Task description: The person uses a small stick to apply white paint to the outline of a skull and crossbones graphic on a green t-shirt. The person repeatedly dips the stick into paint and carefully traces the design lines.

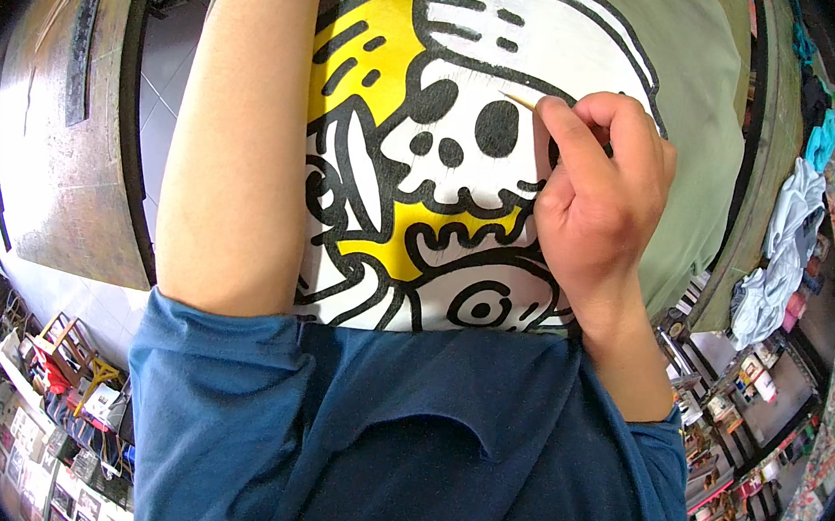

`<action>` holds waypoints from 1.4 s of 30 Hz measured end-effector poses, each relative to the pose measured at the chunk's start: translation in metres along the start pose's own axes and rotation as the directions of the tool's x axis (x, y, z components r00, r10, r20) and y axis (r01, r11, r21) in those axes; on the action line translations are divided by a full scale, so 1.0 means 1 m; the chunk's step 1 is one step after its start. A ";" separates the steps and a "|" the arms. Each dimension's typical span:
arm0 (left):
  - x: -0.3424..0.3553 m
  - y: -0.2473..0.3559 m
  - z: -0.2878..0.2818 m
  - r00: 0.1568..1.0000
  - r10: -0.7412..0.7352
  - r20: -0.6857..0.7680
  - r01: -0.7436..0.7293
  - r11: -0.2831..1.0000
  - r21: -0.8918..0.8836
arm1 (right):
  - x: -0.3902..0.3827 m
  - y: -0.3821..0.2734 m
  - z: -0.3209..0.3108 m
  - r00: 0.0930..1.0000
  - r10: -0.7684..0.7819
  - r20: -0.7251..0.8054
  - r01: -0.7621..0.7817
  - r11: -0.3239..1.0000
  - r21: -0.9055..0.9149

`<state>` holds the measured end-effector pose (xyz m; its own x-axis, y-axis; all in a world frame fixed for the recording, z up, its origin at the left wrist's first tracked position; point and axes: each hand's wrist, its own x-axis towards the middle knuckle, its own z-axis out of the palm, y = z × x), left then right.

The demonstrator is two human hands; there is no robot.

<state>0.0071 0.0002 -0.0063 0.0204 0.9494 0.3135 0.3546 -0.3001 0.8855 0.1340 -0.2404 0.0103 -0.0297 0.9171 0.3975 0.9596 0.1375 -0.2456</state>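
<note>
An olive-green cloth, likely a garment, lies spread in front of me. It carries a bold cartoon skull print in white, yellow and black. My right hand is closed in a pinch around a thin, pale, pointed stick; most of its length is hidden by the fingers. Its tip points left, over the white forehead just above the skull's black eye patch. Whether the tip touches the cloth I cannot tell. My left forearm reaches across the cloth's left side and leaves the top edge, so that hand is out of sight.
A worn board stands at the left and another board edge at the right. Crumpled light-blue cloths hang at the far right. Shelves with bottles and small items fill the lower right; stools and clutter lie lower left.
</note>
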 end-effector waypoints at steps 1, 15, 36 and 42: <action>0.000 0.000 0.001 1.000 0.003 0.004 -0.003 1.000 0.003 | 0.000 -0.001 -0.002 1.000 -0.001 0.017 0.001 1.000 -0.018; 0.004 -0.009 0.001 0.998 0.066 0.005 -0.066 0.998 -0.006 | 0.004 -0.001 -0.012 0.972 -0.148 0.184 0.163 0.984 -0.071; 0.002 -0.004 0.000 1.000 0.022 -0.004 -0.022 0.999 0.039 | 0.011 -0.004 -0.017 0.927 -0.260 0.269 0.290 0.954 -0.077; 0.001 -0.001 0.000 1.000 0.016 -0.009 -0.015 0.999 0.038 | 0.013 -0.007 -0.020 0.925 -0.228 0.304 0.261 0.963 -0.071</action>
<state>0.0067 0.0014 -0.0064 0.0172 0.9436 0.3305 0.3892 -0.3108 0.8671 0.1322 -0.2365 0.0348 -0.3317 0.9306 0.1547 0.9359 0.3453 -0.0700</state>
